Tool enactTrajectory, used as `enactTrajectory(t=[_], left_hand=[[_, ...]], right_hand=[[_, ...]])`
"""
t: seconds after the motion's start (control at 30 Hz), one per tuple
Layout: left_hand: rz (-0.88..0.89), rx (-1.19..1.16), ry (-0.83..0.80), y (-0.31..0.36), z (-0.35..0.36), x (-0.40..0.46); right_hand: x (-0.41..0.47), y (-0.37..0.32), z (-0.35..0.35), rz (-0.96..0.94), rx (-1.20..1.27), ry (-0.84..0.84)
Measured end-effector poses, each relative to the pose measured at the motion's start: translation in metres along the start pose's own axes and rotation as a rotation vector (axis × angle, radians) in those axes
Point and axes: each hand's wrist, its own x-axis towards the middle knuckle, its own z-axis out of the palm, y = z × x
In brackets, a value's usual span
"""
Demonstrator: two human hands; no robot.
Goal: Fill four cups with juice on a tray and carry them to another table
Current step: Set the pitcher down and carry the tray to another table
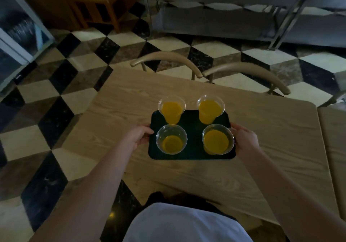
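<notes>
Gripping the dark green rectangular plastic tray (191,122) of four clear juice cups (217,141) at frame centre, both hands, left hand (137,136) and right hand (243,138), are closed on its side rims; it likely needs level lowering onto the light wooden desk (271,138).

Four cups (171,142) stand two by two on a tray (192,129) over the table (262,138), chairs (243,69) beyond.

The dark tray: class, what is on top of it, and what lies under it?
On the tray stand four clear cups of orange juice, with both hands gripping its sides. Below is a wooden table; whether they touch is unclear.
</notes>
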Motion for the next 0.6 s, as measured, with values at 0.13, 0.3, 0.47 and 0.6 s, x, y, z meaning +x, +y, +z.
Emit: enactTrajectory(t=[0.13,0.3,0.47,0.6], left_hand=[[0.036,0.082,-0.038,0.021,-0.016,0.031],[0.043,0.058,-0.080,0.039,-0.038,0.061],[0.036,0.056,-0.132,0.047,-0.048,0.074],[0.012,0.067,-0.151,0.040,-0.046,0.091]], right_hand=[[-0.002,0.005,0.020,-0.013,0.058,0.071],[-0.007,0.022,0.042,0.003,0.142,0.147],[-0.010,0.034,0.055,0.001,0.194,0.195],[-0.003,0.042,0.052,0.012,0.173,0.188]])
